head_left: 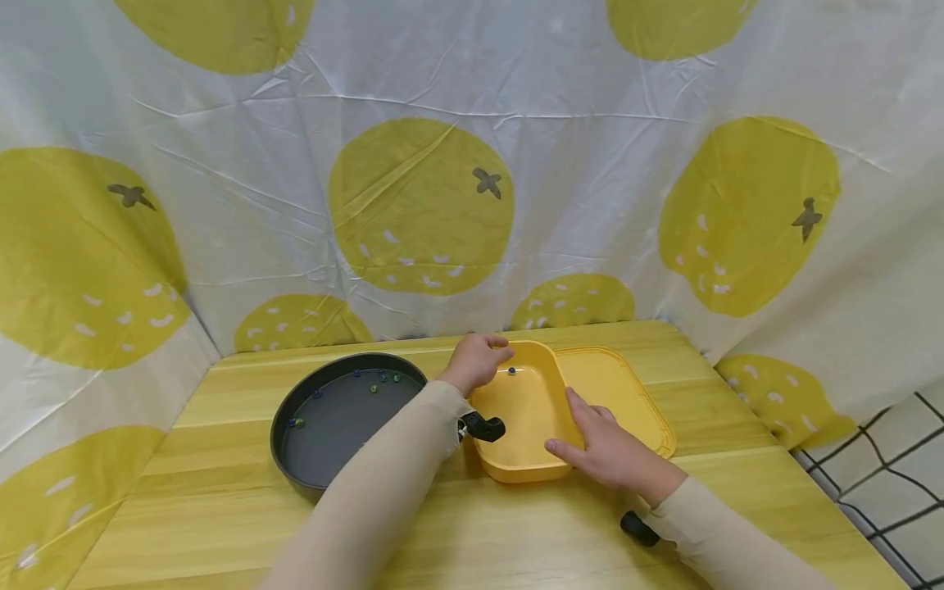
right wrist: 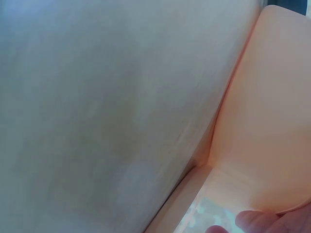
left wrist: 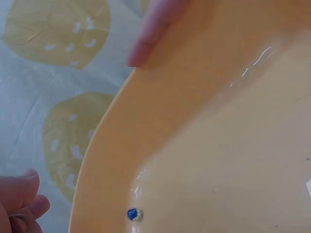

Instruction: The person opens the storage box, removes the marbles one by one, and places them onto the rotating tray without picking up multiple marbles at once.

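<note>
A yellow rectangular container (head_left: 528, 416) stands between the two hands, with a small blue-and-white marble (left wrist: 134, 214) on its floor near the back wall. My left hand (head_left: 478, 360) is at the container's back left corner, its fingers loosely bent; one fingertip meets the rim in the left wrist view, while others hang past the wall. Along the right wall lies my right hand (head_left: 608, 447), fingers extended and thumb spread, overlapping the rim near the front right corner. A dark round pan (head_left: 335, 426) holds several small marbles and is partly hidden by the left sleeve.
A flat yellow lid (head_left: 601, 381) lies on the wooden table (head_left: 184, 483), partly behind the container. A white curtain (head_left: 575, 180) with yellow fruit prints hangs along the back and sides. Black wire grid (head_left: 878, 475) stands at the right.
</note>
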Demonstrator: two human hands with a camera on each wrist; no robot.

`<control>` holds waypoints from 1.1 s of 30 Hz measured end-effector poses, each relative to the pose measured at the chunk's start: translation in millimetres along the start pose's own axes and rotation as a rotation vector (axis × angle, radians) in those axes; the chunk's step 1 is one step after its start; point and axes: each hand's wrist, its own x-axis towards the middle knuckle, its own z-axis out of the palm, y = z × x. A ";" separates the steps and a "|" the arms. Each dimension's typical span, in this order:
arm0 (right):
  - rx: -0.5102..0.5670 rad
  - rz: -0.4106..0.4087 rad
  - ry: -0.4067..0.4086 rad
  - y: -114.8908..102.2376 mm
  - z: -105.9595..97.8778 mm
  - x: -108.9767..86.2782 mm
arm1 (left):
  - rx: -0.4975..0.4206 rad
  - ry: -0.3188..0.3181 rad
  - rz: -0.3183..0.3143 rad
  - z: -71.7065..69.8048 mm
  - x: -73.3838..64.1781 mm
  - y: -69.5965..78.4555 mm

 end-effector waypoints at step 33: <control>0.014 0.011 0.003 -1.9 -1.0 -3.8 | 0.619 0.103 -0.036 50.4 26.0 -7.9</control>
